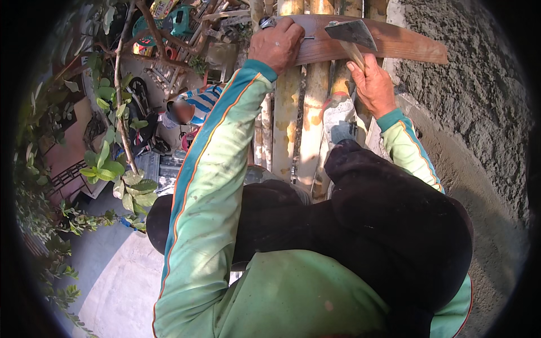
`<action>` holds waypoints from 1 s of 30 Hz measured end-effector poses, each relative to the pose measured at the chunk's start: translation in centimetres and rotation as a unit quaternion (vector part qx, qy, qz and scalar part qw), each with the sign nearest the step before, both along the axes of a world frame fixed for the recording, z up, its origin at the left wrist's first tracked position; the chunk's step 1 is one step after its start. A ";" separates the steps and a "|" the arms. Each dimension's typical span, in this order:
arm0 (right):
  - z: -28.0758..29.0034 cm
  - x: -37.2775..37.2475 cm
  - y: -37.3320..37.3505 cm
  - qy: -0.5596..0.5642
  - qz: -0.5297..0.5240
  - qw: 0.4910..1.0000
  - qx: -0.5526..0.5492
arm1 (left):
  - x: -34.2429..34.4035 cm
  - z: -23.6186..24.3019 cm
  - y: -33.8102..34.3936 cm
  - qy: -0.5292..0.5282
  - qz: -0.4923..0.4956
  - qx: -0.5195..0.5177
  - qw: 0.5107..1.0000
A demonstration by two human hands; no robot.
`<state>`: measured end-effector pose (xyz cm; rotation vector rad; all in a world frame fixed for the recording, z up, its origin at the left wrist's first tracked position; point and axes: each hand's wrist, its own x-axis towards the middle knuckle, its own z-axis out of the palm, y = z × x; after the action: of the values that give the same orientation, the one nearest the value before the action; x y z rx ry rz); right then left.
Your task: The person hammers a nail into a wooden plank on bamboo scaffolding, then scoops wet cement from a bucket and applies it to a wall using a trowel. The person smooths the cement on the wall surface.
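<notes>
- Two bare hands were in view, both with bent fingers.
- Left hand: the fingers were curled and pressed together at the wooden board; the fingertips were partly hidden, so their exact grip could not be told.
- A thin metallic piece lay just beside these fingers, over the board.
- Right hand: the fingers were closed around the handle of the tool, with the thumb along it.
- The tool's broad, dark metal head stood above the board in view; contact could not be told.
- The board lay crosswise over pale bamboo poles.
- A rough grey wall stood to the right.
- To the left, a person in a striped shirt was below, near leafy branches.
</notes>
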<state>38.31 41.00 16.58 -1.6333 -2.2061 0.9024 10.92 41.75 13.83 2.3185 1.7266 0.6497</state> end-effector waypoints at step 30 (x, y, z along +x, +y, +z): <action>2.5 -0.2 0.3 0.080 0.000 0.992 0.101 | 0.8 -0.3 0.0 0.006 0.026 -0.015 1.000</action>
<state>38.09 41.27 19.10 -1.4181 -2.1109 0.7529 11.72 41.70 13.51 2.2687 1.7958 0.6143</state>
